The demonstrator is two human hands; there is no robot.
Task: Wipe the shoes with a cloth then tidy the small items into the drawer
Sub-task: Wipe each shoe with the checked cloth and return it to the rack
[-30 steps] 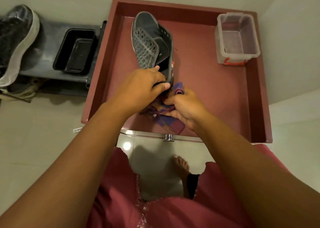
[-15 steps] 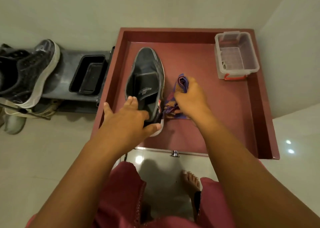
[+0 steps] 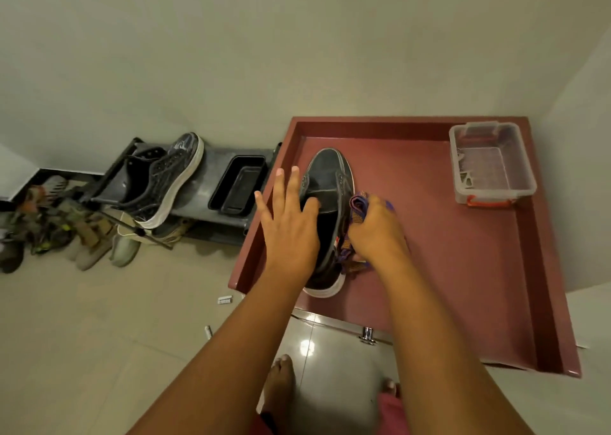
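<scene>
Maroon drawer held a black sneaker upright on its sole; the left hand hovered over it, fingers spread, while the right hand gripped a purple-striped cloth against its side.

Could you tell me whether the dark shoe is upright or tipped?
Upright: the shoe rests sole-down in the tray, opening facing up.

Pale plain walls meet at a corner, upper right. Glossy beige floor tiles reflect overhead light. Low dark shoe rack stands against the left wall.
</scene>
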